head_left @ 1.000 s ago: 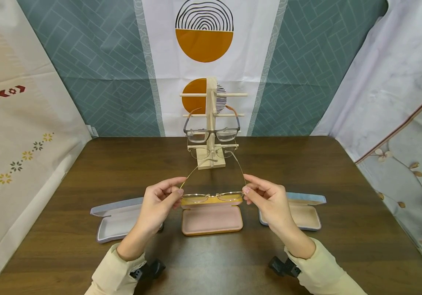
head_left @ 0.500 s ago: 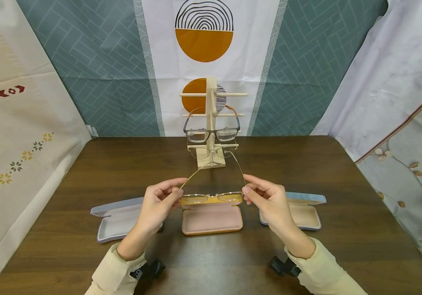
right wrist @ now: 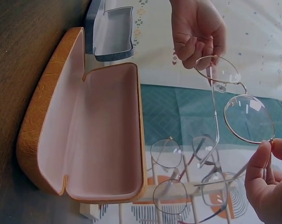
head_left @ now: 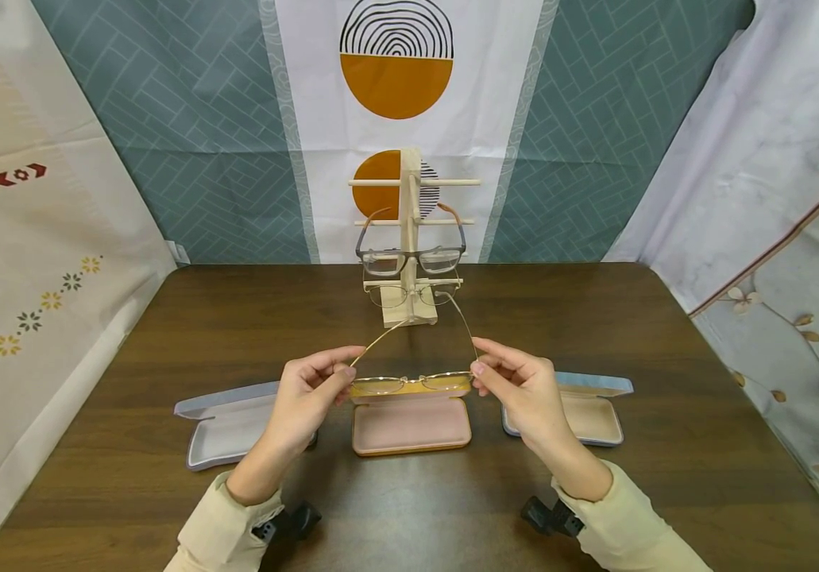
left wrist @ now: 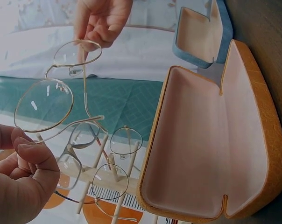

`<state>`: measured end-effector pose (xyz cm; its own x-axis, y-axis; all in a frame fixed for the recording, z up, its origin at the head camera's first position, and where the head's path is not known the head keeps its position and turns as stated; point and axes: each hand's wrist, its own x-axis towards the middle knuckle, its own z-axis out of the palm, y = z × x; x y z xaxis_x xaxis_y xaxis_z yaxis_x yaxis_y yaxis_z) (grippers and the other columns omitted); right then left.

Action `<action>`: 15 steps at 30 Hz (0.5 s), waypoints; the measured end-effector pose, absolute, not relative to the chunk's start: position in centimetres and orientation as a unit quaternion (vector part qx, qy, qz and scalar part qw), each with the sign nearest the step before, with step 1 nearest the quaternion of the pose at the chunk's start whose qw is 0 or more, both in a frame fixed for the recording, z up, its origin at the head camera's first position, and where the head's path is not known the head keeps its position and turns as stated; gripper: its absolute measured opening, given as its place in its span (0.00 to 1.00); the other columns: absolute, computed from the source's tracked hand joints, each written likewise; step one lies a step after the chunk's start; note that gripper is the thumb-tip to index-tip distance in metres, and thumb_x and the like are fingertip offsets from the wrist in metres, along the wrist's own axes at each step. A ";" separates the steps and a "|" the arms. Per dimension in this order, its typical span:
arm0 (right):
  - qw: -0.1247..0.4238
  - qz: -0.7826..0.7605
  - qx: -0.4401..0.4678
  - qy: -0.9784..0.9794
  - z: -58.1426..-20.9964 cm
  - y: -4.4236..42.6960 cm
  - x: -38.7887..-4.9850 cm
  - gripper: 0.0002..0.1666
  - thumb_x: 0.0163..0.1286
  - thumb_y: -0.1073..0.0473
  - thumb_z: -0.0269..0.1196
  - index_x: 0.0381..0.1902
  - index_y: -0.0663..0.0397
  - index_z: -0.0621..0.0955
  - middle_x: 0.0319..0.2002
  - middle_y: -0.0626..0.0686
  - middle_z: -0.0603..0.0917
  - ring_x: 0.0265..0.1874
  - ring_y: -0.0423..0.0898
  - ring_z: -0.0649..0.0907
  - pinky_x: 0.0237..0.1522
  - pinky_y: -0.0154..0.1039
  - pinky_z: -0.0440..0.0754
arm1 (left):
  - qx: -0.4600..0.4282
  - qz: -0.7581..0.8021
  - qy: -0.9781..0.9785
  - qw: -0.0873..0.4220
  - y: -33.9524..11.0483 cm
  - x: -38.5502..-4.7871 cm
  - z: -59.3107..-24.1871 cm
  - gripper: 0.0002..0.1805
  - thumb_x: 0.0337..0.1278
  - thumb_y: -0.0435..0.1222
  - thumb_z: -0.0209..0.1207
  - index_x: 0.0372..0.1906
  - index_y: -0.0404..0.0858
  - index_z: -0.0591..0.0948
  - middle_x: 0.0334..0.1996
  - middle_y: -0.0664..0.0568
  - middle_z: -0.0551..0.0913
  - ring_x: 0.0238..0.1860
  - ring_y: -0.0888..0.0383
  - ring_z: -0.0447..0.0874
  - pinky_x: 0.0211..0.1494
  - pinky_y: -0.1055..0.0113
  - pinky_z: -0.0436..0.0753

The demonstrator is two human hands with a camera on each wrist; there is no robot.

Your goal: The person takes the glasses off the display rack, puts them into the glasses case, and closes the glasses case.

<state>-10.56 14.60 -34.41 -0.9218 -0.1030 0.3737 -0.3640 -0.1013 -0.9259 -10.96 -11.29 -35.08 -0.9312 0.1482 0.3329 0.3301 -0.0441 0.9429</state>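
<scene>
A pair of thin gold-rimmed eyeglasses (head_left: 412,380) is held up between both hands, its temples unfolded and pointing away. My left hand (head_left: 311,391) pinches the left hinge end between thumb and fingers. At the other hinge end my right hand (head_left: 523,389) grips in the same way. Below the eyeglasses, an open yellow eyeglass case (head_left: 412,427) with pink lining lies on the table; nothing is in it. Both wrist views show the round lenses (left wrist: 44,105) apart from the case, with the temples spread.
Behind stands a wooden display rack (head_left: 411,191) bearing dark-framed glasses (head_left: 411,262) and a thin wire-rimmed pair (head_left: 388,297). An open grey-blue case (head_left: 226,437) lies left on the brown table (head_left: 409,508), an open blue case (head_left: 595,417) right. Patterned cloths hang around.
The left temple's far end has swung slightly lower and to the left, near the rack's base. Both hands and the eyeglass front have stayed almost still.
</scene>
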 end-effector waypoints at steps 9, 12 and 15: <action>0.091 0.723 0.174 -0.662 -34.4 14.6 -10.6 0.26 0.58 0.77 0.58 0.43 0.40 0.82 0.26 0.47 0.82 0.22 0.40 0.79 0.26 0.31 0.79 | -0.175 -0.711 -0.679 0.063 -11.2 -11.0 -35.1 0.12 0.51 0.18 0.50 0.43 0.19 0.76 0.16 0.56 0.71 0.18 0.65 0.65 0.19 0.73 0.67; 0.091 0.723 0.174 -0.662 -34.5 14.6 -10.6 0.25 0.58 0.77 0.58 0.43 0.41 0.82 0.26 0.47 0.82 0.22 0.41 0.79 0.26 0.31 0.79 | -0.172 -0.710 -0.680 0.061 -11.2 -11.0 -35.1 0.12 0.51 0.18 0.50 0.43 0.19 0.77 0.16 0.56 0.71 0.18 0.65 0.65 0.19 0.72 0.67; 0.089 0.724 0.176 -0.661 -34.5 14.6 -10.6 0.25 0.58 0.77 0.58 0.43 0.42 0.81 0.26 0.47 0.82 0.22 0.40 0.79 0.26 0.31 0.79 | -0.168 -0.709 -0.682 0.061 -11.2 -11.0 -35.1 0.12 0.51 0.18 0.50 0.42 0.19 0.77 0.17 0.57 0.71 0.18 0.65 0.65 0.19 0.72 0.67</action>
<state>-10.63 14.62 -34.49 -0.9222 -0.1034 0.3726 -0.3618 -0.1096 -0.9258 -10.95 -11.23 -35.09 -0.9359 0.1423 0.3223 0.3164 -0.0625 0.9466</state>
